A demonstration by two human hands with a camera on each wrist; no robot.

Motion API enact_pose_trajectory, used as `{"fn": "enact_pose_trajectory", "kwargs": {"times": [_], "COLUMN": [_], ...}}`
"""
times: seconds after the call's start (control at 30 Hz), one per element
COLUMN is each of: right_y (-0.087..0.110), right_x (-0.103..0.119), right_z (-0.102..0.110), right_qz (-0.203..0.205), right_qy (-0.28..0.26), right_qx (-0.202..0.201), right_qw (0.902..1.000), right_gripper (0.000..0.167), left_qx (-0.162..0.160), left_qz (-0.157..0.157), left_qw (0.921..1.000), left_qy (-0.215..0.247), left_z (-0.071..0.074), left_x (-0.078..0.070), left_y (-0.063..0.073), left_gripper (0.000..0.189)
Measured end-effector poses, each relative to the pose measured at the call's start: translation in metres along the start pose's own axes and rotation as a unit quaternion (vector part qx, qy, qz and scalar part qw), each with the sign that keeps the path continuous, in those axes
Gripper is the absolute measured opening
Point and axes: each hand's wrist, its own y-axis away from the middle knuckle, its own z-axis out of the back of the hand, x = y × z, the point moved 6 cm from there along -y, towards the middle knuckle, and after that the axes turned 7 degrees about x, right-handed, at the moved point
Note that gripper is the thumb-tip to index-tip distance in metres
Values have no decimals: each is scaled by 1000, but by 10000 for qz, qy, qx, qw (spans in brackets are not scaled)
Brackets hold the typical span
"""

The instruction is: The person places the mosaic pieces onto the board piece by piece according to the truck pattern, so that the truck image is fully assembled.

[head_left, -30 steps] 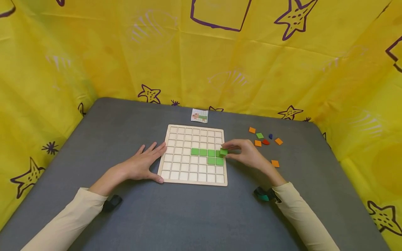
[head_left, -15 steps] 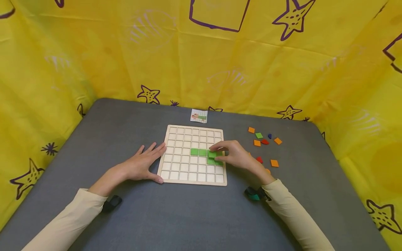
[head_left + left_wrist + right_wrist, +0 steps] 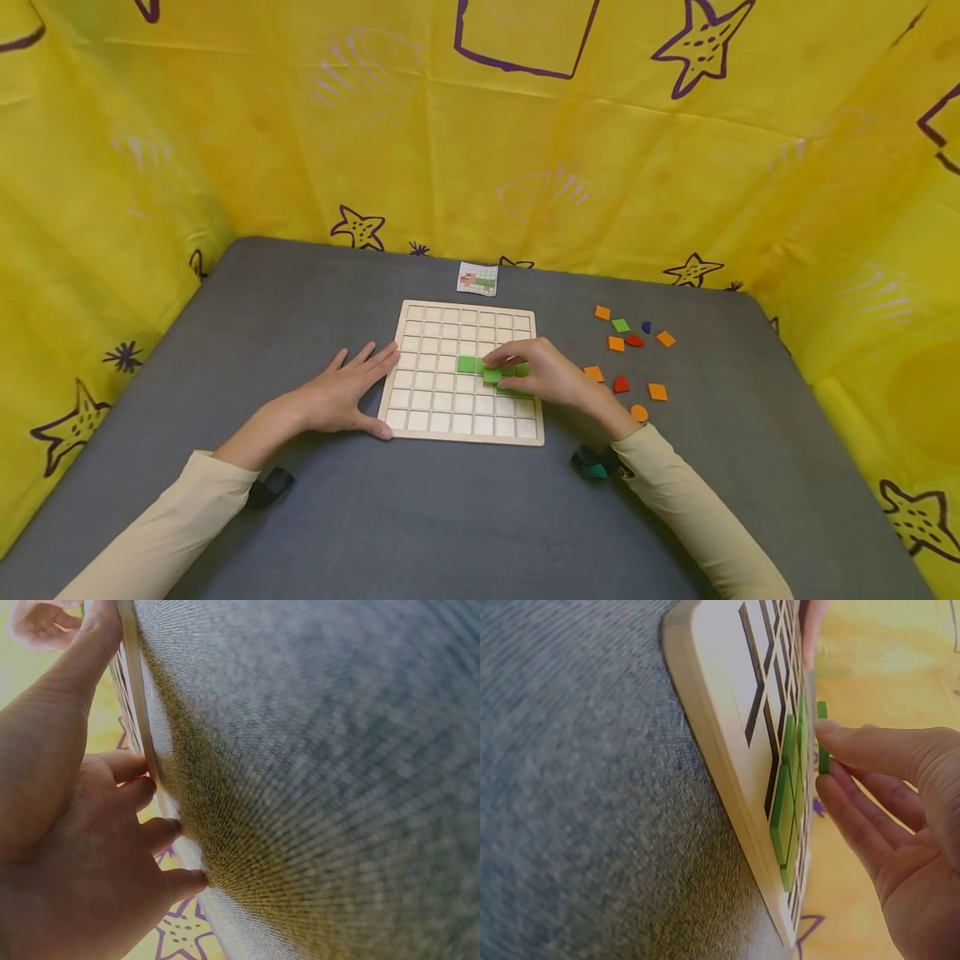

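Note:
A pale wooden grid board point(image 3: 442, 421) lies on the dark grey table. Several green square tiles point(image 3: 467, 364) fill cells in its middle and right part; the right hand partly covers them. My right hand point(image 3: 543, 372) pinches one more green square tile point(image 3: 823, 739) between thumb and fingers, held just above the board in the right wrist view. My left hand point(image 3: 341, 392) lies spread with straight fingers, its fingertips and thumb at the board's left edge. In the left wrist view the left fingers point(image 3: 161, 832) touch the table beside the board's edge.
A small picture card point(image 3: 477, 279) lies behind the board. To the right are loose orange tiles point(image 3: 657, 392), a green tile point(image 3: 620, 325), red pieces point(image 3: 622, 384), a blue piece point(image 3: 647, 327) and a round orange piece point(image 3: 639, 413). A yellow patterned cloth point(image 3: 420, 150) surrounds the table.
My right hand has moved left over the board with the green tile, from the right edge toward the middle. Loose pieces behind it have come into view. My left hand has stayed in place.

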Motion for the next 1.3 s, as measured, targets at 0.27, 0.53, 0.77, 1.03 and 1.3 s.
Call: {"fn": "enact_pose_trajectory", "kwargs": {"times": [0.27,0.53,0.77,1.03,1.3], "right_y": [1,2,-1,3,16], "right_x": [-3,1,3,3,-4], "right_z": [-8,-12,-12,-2,28], "right_qz": [-168,-92,-8,113,-45], "right_qy": [40,193,215,66,129], "right_qx": [195,351,374,134,-332], "right_qw": [9997,9992,9991,9998,9994], "right_gripper": [35,36,33,31,32], "left_qx": [12,9,45,36,0], "left_qz": [-137,-75,20,53,38], "left_qw": [9999,10000,10000,10000,10000], "left_qy": [33,6,-9,-18,1], "left_z": [-4,-7,-6,-4,-1], "left_x": [-3,-1,0,-1,-1], "left_y": [-2,-2,-4,-3,0], "left_gripper": [118,120,121,121,121]}}
